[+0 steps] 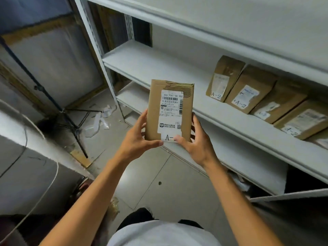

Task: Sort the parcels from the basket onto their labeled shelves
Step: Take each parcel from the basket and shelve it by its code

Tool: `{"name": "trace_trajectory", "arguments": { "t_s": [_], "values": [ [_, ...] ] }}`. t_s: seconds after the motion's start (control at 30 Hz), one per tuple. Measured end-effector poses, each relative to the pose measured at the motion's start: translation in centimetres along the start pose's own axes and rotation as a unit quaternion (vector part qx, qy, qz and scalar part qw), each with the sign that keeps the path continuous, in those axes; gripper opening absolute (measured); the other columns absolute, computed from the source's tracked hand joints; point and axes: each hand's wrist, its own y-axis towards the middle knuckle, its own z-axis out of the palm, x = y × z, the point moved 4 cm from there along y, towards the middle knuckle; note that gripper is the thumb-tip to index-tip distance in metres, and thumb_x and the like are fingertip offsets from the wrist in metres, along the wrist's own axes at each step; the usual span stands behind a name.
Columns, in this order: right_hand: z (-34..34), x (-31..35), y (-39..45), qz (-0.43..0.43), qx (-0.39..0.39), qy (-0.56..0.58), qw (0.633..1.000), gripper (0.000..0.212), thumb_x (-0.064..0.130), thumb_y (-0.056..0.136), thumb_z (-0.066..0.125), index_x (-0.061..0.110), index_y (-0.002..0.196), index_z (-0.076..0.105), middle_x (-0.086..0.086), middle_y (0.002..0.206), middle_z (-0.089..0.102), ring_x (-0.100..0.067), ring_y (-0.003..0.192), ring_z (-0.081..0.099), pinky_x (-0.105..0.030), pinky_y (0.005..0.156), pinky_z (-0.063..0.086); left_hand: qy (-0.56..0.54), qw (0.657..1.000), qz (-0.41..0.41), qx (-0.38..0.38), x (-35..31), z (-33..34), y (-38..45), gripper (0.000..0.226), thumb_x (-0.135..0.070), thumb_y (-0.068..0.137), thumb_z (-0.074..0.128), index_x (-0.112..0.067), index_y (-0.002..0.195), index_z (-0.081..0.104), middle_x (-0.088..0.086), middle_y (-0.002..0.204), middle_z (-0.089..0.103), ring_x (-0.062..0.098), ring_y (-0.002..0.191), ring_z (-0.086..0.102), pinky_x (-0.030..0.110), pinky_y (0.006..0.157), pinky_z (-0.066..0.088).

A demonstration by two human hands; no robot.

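At the left of the frame a black tripod point(71, 119) stands on the grey tiled floor point(159, 183) among scraps of paper. At centre, your left hand point(140, 139) and right hand point(197, 141) both grasp the upright cardboard parcel point(169, 110). To the right, white shelving point(221, 112) carries a row of parcels marked A-2 point(248, 95).

floor point(170, 189) grey tile | tripod point(71, 119) (black) — left | wall point(53, 55) pale
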Motion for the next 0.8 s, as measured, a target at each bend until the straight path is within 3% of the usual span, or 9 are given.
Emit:
{"name": "trace_trajectory", "arguments": {
  "t_s": [0.07, 0.17, 0.23, 0.37, 0.47, 0.6, 0.7, 0.8],
  "values": [
    [0.1, 0.1, 1.7, 0.008, -0.025, -0.015, 1.000, 0.081, 0.038, 0.086, 0.072, 0.039, 0.152, 0.025, 0.017, 0.142, 0.054, 0.010, 0.121, 0.049, -0.019, 0.099, 0.046, 0.008, 1.000, -0.006, 0.019, 0.3, -0.8, 2.5, 0.108, -0.017, 0.064, 0.092, -0.050, 0.144, 0.027, -0.021, 0.131, 0.053, 0.009, 0.123, 0.054, 0.030, 0.090, 0.057],
    [0.2, 0.3, 3.9, 0.030, -0.057, -0.035, 0.997, 0.087, 0.049, 0.079, 0.069, 0.039, 0.152, 0.024, 0.014, 0.145, 0.052, -0.005, 0.128, 0.051, -0.035, 0.105, 0.047, 0.021, 0.998, -0.012, 0.054, 0.1, -1.8, 6.0, 0.107, -0.009, 0.069, 0.089, -0.039, 0.152, 0.028, -0.021, 0.125, 0.059, 0.007, 0.117, 0.060, 0.032, 0.090, 0.058],
    [-0.2, 0.3, 5.3, 0.047, -0.076, -0.032, 0.995, 0.080, 0.048, 0.078, 0.070, 0.040, 0.148, 0.032, 0.017, 0.140, 0.056, -0.002, 0.123, 0.055, -0.033, 0.101, 0.050, 0.022, 0.996, -0.002, 0.086, -0.4, -1.9, 8.3, 0.107, -0.017, 0.067, 0.089, -0.045, 0.150, 0.028, -0.013, 0.131, 0.059, 0.013, 0.119, 0.060, 0.038, 0.090, 0.058],
    [-1.3, -0.6, 8.4, 0.067, -0.110, -0.035, 0.991, 0.063, 0.033, 0.082, 0.076, 0.035, 0.137, 0.044, 0.020, 0.131, 0.060, 0.012, 0.109, 0.055, -0.016, 0.088, 0.048, 0.022, 0.993, -0.002, 0.118, -1.0, -1.2, 12.7, 0.094, -0.038, 0.069, 0.088, -0.063, 0.137, 0.027, -0.012, 0.137, 0.054, 0.023, 0.124, 0.058, 0.036, 0.090, 0.058],
    [-2.2, -2.5, 11.5, 0.082, -0.126, -0.049, 0.987, 0.067, 0.037, 0.079, 0.076, 0.032, 0.138, 0.044, 0.010, 0.136, 0.053, -0.004, 0.119, 0.052, -0.027, 0.096, 0.049, 0.042, 0.990, -0.011, 0.136, -0.3, -0.4, 16.7, 0.105, -0.052, 0.062, 0.084, -0.054, 0.148, 0.024, -0.007, 0.141, 0.055, 0.027, 0.120, 0.061, 0.051, 0.091, 0.057],
    [-3.6, -5.6, 16.2, 0.109, -0.129, -0.062, 0.984, 0.070, 0.040, 0.077, 0.076, 0.037, 0.138, 0.040, 0.002, 0.131, 0.053, -0.011, 0.119, 0.052, -0.032, 0.098, 0.049, 0.085, 0.986, -0.008, 0.142, 0.9, 1.2, 22.5, 0.107, -0.027, 0.075, 0.085, -0.043, 0.155, 0.016, 0.000, 0.146, 0.050, 0.032, 0.121, 0.058, 0.058, 0.090, 0.055],
    [-4.5, -7.7, 19.4, 0.129, -0.131, -0.056, 0.981, 0.073, 0.039, 0.078, 0.077, 0.041, 0.140, 0.037, 0.001, 0.129, 0.054, -0.008, 0.114, 0.053, -0.020, 0.090, 0.047, 0.108, 0.984, -0.009, 0.139, 1.5, 2.2, 26.7, 0.104, -0.020, 0.076, 0.084, -0.034, 0.155, 0.019, -0.007, 0.138, 0.054, 0.021, 0.123, 0.055, 0.046, 0.100, 0.052],
    [-5.1, -9.3, 22.5, 0.136, -0.139, -0.063, 0.979, 0.078, 0.034, 0.080, 0.077, 0.037, 0.146, 0.034, 0.001, 0.128, 0.052, -0.010, 0.116, 0.051, -0.028, 0.096, 0.048, 0.142, 0.980, -0.001, 0.138, 2.1, 3.0, 30.6, 0.099, -0.020, 0.077, 0.084, -0.035, 0.153, 0.022, -0.006, 0.133, 0.058, 0.017, 0.117, 0.057, 0.044, 0.098, 0.052]
  ]
}}
